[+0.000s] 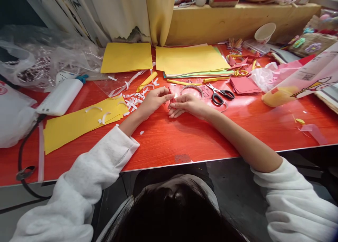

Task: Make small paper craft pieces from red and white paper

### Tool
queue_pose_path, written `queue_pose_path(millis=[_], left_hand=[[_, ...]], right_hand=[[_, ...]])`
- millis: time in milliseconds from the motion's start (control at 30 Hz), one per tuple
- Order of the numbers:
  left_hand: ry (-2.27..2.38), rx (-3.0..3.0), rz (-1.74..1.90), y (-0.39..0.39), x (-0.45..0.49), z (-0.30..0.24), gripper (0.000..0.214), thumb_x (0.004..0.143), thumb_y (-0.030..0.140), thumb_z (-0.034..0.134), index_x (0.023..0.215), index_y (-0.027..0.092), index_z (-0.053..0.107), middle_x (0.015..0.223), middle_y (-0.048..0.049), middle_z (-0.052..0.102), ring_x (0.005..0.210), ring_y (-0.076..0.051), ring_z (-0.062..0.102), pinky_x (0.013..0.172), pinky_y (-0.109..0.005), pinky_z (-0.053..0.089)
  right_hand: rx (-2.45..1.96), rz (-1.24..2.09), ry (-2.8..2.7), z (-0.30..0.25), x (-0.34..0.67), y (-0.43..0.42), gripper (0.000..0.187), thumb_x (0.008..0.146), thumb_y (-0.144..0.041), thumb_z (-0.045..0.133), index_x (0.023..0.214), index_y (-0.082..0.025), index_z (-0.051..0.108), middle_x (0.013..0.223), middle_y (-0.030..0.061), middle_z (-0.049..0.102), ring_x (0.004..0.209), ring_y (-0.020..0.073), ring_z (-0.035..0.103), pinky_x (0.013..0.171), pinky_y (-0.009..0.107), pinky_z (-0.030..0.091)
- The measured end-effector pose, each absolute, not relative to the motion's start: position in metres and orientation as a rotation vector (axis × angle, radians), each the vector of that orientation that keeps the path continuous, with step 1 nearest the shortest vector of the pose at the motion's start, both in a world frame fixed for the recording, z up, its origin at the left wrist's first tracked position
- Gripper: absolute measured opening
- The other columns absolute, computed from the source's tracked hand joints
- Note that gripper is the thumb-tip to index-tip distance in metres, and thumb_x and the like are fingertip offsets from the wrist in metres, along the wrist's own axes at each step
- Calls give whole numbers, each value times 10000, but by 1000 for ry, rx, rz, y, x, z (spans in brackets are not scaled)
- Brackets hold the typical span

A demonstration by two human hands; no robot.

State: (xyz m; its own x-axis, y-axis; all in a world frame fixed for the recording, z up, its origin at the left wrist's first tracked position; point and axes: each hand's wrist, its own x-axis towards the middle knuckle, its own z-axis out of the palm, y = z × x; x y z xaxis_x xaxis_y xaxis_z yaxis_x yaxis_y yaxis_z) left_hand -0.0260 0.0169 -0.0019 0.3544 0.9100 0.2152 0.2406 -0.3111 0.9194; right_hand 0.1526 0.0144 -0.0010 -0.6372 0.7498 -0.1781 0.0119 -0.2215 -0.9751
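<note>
Between my two hands is a small folded piece of red paper point(171, 96), held just above the red table point(163, 143). My left hand point(157, 98) pinches it from the left with thumb and fingertips. From the right, my right hand point(186, 104) grips its lower end between thumb and forefinger, the other fingers curled below. Fingers hide part of the paper. Just behind my right hand lies a roll of tape point(201, 91), partly covered. Black-handled scissors point(219, 94) rest to its right, near a stack of red paper squares point(244, 85).
White paper scraps point(133, 101) and yellow strips point(79, 124) lie left. Yellow sheets point(126, 57) and a paper stack point(190, 59) stand behind. A white power bank point(62, 95) with a cable is far left; a drink cup point(274, 94) leans right.
</note>
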Motion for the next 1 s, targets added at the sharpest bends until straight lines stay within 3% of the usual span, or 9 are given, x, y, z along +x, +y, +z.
queue_pose_path(millis=[333,567,700,900,1000], left_hand=[[1093,1845,1175,12,-24,0,310,761,343,657,606,170,453,605,30,462,599,-100,410,592,-256,309],[1035,1604,1109,7,-20,1,343,761,292,644,562,163,396,552,43,375,552,-81,340,565,-248,275],[1010,1521,1092,8,-18,0,330,763,304,641,561,160,422,535,40,399,535,-78,359,557,-243,285],[1073,1592,1189,12,-22,0,334,788,326,629,570,160,439,552,35,414,555,-83,391,577,-245,308],[1049,1613,1209,13,-22,-1,328,790,310,632,574,162,434,559,35,404,562,-86,390,573,-246,307]], right_hand=[[-872,1893,-1713,3,153,12,317,776,-414,687,731,-102,660,746,103,727,674,175,711,626,230,584],[-888,1905,-1710,8,150,7,328,719,-419,736,699,-96,682,719,86,726,655,169,708,620,226,580],[-936,1881,-1674,9,148,6,357,690,-442,750,678,-95,668,681,88,720,611,167,700,584,233,581],[-944,1933,-1676,4,149,9,364,771,-454,678,846,-99,694,739,107,733,671,180,713,631,253,591],[-897,1924,-1653,1,150,10,368,792,-443,664,821,-78,696,743,115,730,669,178,712,634,252,588]])
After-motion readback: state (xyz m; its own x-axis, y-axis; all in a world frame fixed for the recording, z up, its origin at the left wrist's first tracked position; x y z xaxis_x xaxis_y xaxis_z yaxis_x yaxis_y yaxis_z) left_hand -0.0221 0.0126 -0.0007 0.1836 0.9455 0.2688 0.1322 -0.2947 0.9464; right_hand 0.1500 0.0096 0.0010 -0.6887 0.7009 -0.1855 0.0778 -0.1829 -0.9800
